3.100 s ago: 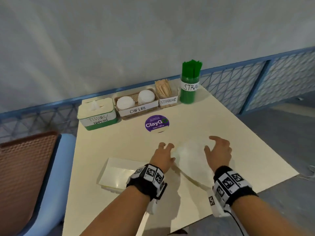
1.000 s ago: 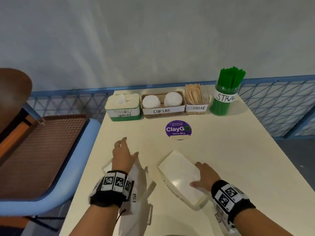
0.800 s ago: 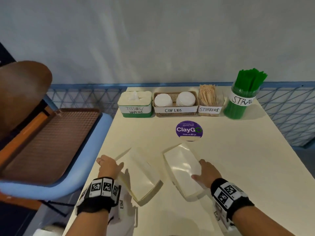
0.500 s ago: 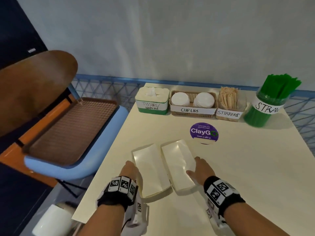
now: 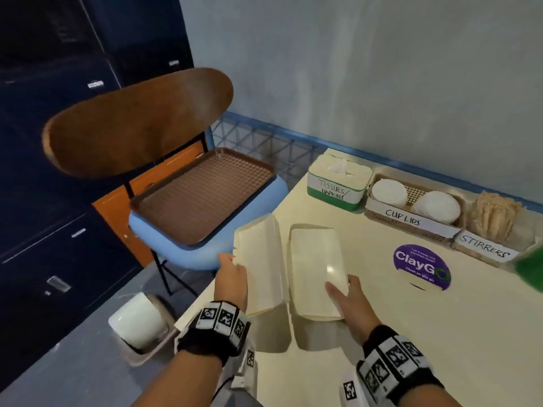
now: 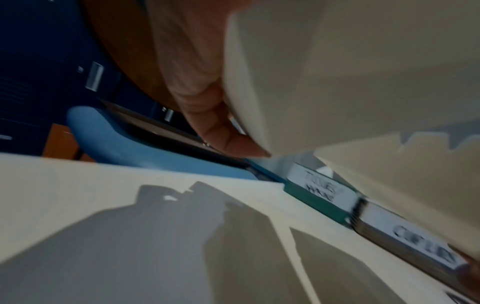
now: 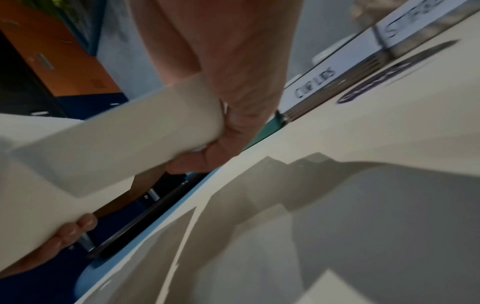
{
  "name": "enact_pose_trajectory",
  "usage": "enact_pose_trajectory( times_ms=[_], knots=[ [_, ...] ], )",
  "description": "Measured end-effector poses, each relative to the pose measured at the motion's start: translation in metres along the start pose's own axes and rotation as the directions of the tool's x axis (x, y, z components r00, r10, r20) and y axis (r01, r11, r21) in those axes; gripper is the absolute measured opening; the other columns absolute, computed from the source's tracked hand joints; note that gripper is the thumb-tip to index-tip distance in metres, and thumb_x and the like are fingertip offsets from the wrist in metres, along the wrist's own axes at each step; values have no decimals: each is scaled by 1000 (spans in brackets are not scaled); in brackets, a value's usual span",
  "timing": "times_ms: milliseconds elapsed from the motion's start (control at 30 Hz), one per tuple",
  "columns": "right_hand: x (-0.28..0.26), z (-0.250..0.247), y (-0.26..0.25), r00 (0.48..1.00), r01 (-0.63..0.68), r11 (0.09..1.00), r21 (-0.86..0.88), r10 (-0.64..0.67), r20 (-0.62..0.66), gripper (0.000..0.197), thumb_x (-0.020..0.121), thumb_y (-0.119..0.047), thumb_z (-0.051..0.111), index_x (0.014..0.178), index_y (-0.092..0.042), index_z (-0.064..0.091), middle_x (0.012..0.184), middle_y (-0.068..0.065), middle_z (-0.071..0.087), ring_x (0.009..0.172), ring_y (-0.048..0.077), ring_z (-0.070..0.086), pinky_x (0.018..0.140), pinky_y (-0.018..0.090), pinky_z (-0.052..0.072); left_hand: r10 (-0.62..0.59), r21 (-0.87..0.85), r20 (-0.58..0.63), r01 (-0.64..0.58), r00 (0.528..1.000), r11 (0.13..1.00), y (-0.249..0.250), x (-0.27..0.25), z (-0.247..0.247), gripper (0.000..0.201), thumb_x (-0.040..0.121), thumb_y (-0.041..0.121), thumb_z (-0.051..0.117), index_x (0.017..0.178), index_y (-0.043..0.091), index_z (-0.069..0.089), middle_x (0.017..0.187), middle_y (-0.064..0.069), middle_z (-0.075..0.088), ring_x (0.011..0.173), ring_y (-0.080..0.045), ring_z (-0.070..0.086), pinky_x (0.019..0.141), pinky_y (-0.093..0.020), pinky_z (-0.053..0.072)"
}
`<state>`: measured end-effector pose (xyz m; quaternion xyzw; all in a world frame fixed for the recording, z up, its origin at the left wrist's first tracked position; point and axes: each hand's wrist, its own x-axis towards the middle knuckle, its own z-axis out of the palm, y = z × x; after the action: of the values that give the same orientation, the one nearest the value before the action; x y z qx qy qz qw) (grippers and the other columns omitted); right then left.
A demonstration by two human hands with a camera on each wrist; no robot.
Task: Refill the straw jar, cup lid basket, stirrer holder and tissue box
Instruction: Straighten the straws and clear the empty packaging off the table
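Observation:
Two flat cream tissue packs are held side by side above the near left part of the table (image 5: 440, 318). My left hand (image 5: 232, 273) grips the near edge of the left tissue pack (image 5: 260, 259), thumb (image 6: 207, 123) on its side. My right hand (image 5: 344, 292) grips the near right corner of the right tissue pack (image 5: 313, 268), fingers (image 7: 231, 123) curled under it. Along the wall stand the tissue box (image 5: 338, 183), the cup lid basket (image 5: 414, 212), the stirrer holder (image 5: 493, 230) and, cut off at the right edge, the green straw jar (image 5: 532, 270).
A blue chair (image 5: 176, 248) carrying a brown tray (image 5: 202, 195) stands just left of the table. A white round object (image 5: 138, 321) lies on the floor below. A purple ClayGo sticker (image 5: 421, 267) marks the table. Dark cabinets (image 5: 44, 230) fill the left.
Both hands have taken hold of the packs and raised them off the table, carrying them left toward the chair. The head view has swung left.

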<state>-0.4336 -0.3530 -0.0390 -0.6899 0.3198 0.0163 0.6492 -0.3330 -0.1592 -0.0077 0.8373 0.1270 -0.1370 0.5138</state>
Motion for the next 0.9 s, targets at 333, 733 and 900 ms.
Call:
enact_pose_trajectory(
  times_ms=[333,733,900],
  knots=[
    [13,172,-51,955,139,986,-92,-109,275,50,92,-14,52,136,-23,31,123,2,53,113,26,53,99,52,45,-139,-242,-165,97,976,965,-69,62,-192,39,87,26,64,117,3,55,111,-13,64,95,-28,61,85,-38,51],
    [25,413,-40,783,226,887,-402,80,617,42,90,-2,46,126,-21,37,111,5,55,89,23,58,64,26,51,-521,-437,-312,367,794,821,-206,112,-365,42,94,20,53,127,-4,49,125,-23,57,108,-38,57,85,-40,45],
    [59,479,24,825,52,847,-530,262,501,30,91,0,36,118,-14,43,75,12,56,37,15,45,31,17,30,-601,-656,-193,354,775,667,-255,122,-365,40,87,-8,53,125,-7,41,121,-21,55,96,-32,58,55,-31,51]
  ],
)
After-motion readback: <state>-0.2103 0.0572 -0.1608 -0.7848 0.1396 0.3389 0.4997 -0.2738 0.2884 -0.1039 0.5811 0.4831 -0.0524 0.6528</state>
